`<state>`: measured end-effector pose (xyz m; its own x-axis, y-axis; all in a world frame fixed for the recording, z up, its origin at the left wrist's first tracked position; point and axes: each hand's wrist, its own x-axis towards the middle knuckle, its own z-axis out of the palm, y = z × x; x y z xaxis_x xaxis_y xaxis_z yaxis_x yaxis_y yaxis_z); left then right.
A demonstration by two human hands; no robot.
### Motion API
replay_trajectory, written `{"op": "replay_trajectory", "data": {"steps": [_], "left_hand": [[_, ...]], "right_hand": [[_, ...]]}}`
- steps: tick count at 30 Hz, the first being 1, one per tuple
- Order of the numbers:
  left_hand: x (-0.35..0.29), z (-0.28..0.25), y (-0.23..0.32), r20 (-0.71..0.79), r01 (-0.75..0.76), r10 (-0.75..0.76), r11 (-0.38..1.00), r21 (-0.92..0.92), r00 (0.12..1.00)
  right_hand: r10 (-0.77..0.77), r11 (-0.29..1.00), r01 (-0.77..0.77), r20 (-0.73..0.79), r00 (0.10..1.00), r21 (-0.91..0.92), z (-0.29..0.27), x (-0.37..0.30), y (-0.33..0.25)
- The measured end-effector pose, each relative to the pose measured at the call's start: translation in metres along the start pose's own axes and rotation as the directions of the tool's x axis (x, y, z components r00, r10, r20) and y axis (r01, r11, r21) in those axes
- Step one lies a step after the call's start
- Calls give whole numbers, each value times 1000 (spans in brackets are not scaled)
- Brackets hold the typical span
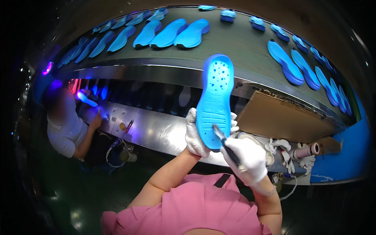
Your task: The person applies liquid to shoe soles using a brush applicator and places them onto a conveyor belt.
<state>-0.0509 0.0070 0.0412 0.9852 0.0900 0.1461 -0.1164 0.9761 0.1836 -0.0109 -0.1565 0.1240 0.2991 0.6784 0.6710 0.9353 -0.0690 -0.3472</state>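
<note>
A bright blue shoe sole [214, 100] stands nearly upright in front of me, its heel end pointing away and dotted with small dark holes. My left hand [195, 135], in a white glove, grips its lower part from behind and the left, with fingertips showing round the right edge. In my white-gloved right hand [247, 158] is a brush [229, 150] with a dark handle. The brush tip meets the ribbed face of the sole or lies just over it.
Rows of blue soles [169, 33] lie on a green conveyor belt [239, 45] beyond a metal edge. Below it runs a steel bench [164, 127]. A cardboard sheet [286, 117], loose white gloves [289, 156] and a pink cylinder [307, 150] are at right. A co-worker [64, 125] sits at left.
</note>
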Motion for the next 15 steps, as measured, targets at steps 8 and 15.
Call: {"op": "replay_trajectory", "data": {"steps": [8,15], "left_hand": [[-30,3,-14,0,38,-38,998,-45,999],[-36,5,-18,25,-63,65,996,-58,998]], "right_hand": [[-23,987,27,-28,999,158,11,8,3],[-99,980,93,27,995,177,25,7,-16]]}}
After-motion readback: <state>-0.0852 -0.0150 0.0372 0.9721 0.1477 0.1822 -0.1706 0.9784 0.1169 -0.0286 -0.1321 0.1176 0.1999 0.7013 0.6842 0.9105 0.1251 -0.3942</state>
